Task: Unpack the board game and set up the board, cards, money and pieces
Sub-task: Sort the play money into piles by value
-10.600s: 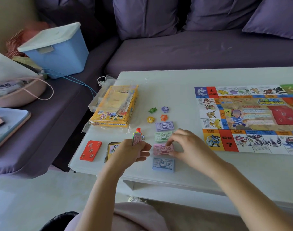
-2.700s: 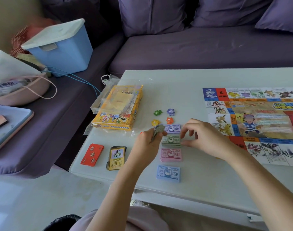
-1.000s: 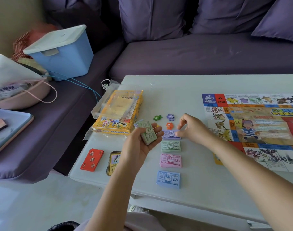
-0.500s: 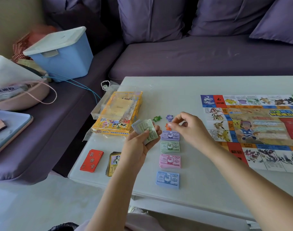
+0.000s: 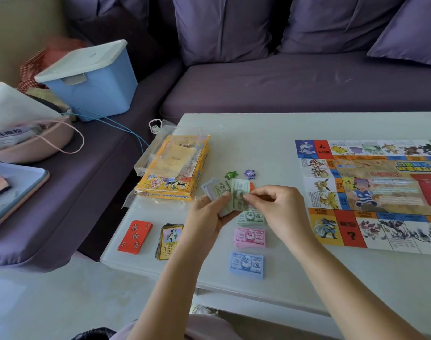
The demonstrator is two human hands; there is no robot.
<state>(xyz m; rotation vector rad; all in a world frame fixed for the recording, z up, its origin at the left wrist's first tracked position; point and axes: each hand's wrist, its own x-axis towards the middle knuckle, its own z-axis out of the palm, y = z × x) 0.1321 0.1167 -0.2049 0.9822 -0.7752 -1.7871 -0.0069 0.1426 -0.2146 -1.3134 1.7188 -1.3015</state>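
Half a second on, the right hand point(image 5: 275, 209) is coming back from the star pieces to meet the left hand point(image 5: 204, 217), just left of the game board point(image 5: 368, 192). The left hand is curling round a fanned bundle of banknotes point(image 5: 215, 190), with its thumb lying across them. The right hand's thumb and forefinger are pinching one green note point(image 5: 240, 192) at the front of the fan. That note's long axis is running away from the person, roughly parallel to the board's left edge.

Below the hands, left of the board's near corner, three money piles are lying flat in a column. The green stack point(image 5: 252, 217) is partly hidden, then comes the pink stack point(image 5: 250, 238), and the blue stack point(image 5: 246, 265) is nearest the person. Their long axes are running side to side, parallel to the board's near edge.

Beyond the hands a green star piece point(image 5: 231, 174) and a purple star piece point(image 5: 249, 174) are sitting side by side. Farther left of the board, a red card deck point(image 5: 135, 236) and a yellow card deck point(image 5: 169, 241) are lying beside each other. The yellow game box point(image 5: 175, 168) is lying beyond them.
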